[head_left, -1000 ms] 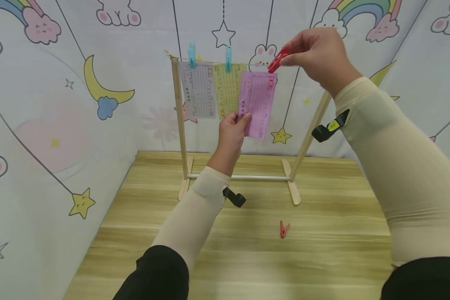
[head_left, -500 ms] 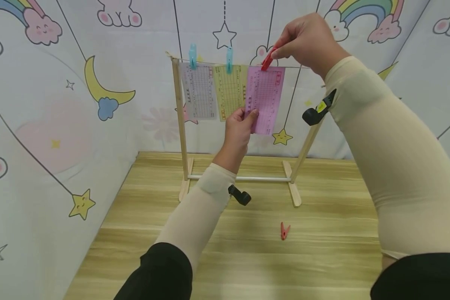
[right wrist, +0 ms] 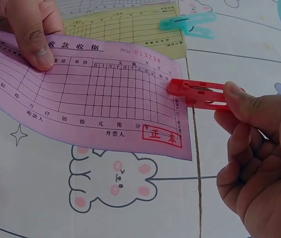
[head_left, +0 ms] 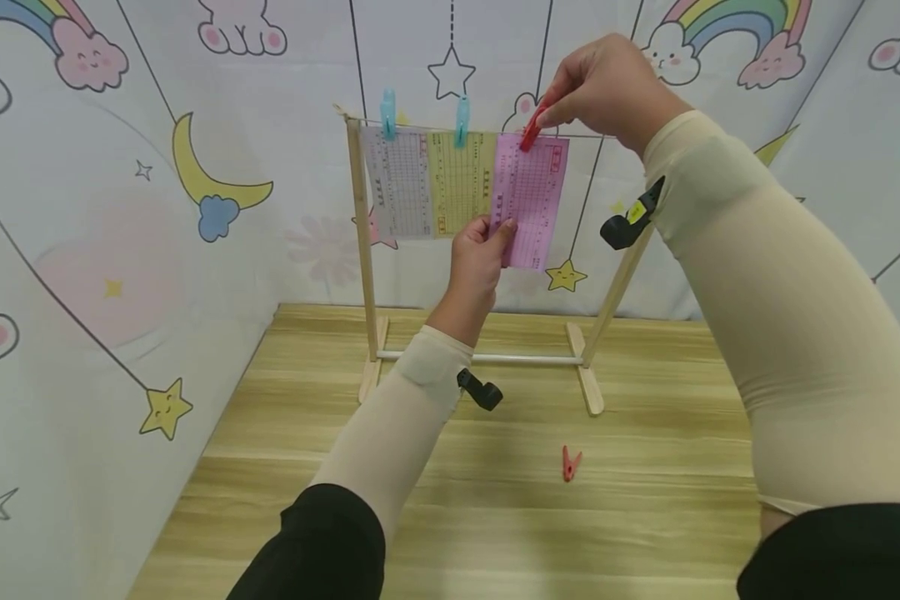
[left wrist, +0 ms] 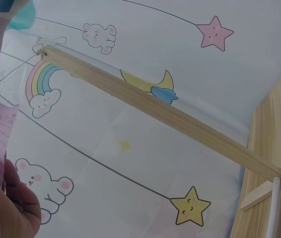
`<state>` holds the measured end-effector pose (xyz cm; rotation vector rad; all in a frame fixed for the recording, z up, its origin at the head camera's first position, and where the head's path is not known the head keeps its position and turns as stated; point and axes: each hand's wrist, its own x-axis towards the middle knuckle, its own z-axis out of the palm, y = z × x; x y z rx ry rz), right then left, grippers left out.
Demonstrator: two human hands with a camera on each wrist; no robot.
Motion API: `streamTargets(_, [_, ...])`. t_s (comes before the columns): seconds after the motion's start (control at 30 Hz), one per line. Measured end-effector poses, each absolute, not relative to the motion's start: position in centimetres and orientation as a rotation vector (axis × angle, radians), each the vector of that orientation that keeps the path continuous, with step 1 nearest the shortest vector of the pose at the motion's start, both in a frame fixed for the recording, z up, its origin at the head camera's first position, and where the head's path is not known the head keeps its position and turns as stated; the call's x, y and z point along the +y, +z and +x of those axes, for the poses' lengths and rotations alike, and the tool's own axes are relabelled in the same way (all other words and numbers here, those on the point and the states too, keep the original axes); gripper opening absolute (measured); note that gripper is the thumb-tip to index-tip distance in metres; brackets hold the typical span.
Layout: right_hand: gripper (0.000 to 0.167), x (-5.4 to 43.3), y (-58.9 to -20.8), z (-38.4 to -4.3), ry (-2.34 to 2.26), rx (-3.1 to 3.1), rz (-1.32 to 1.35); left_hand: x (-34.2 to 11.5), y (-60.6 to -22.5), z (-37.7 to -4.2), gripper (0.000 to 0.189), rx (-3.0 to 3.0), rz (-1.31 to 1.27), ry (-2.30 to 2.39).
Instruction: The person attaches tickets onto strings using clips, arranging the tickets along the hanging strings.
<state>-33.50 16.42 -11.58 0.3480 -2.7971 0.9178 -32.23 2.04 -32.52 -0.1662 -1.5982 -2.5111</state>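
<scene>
Between thumb and fingers, my left hand [head_left: 482,254] pinches the lower left part of a pink receipt slip [head_left: 532,200]. At the slip's top edge, my right hand [head_left: 607,92] pinches the handles of a red clothespin [head_left: 531,129]. In the right wrist view the red clothespin [right wrist: 200,92] has its tip over the slip's upper edge, beside the string [right wrist: 198,148]. A yellow slip [head_left: 461,183] and a white slip [head_left: 399,183] hang to the left, under a blue clothespin [head_left: 462,122] and another blue clothespin [head_left: 388,115].
The string runs between the left post [head_left: 362,233] and right post [head_left: 621,283] of a wooden rack, joined low by a white rod [head_left: 525,359]. A second red clothespin [head_left: 571,463] lies on the wood-grain table [head_left: 645,450]. A cartoon-printed cloth [head_left: 120,233] stands behind.
Both hands first shifted the pink slip right and up to the string. The right hand brought the red clothespin left, then slightly down onto the slip's top edge.
</scene>
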Motion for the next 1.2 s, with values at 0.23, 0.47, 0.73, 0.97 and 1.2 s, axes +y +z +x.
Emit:
streamTargets(0.23, [0.030,16.7,-11.6,-33.6,0.887,-2.841,0.344,2.1,-32.5,-32.2,0.011,-1.601,-0.162,-2.519])
streamTargets(0.47, [0.033,17.0,-11.4,-33.1,0.885,-2.875,0.391,1.9,-32.6,-32.2,0.011,-1.598,-0.182,-2.505])
streamTargets(0.73, [0.042,17.5,-11.6,-32.8,0.973,-2.877,0.415,1.8,-32.9,-32.2,0.011,-1.605,-0.172,-2.507])
streamTargets(0.97, [0.050,17.6,-11.5,-32.7,0.978,-2.869,0.417,1.6,-32.9,-31.9,0.014,-1.638,-0.193,-2.462])
streamTargets(1.2, [0.057,18.7,-11.9,-32.0,0.810,-2.874,0.426,1.3,-33.3,-31.7,0.018,-1.721,-0.241,-2.389])
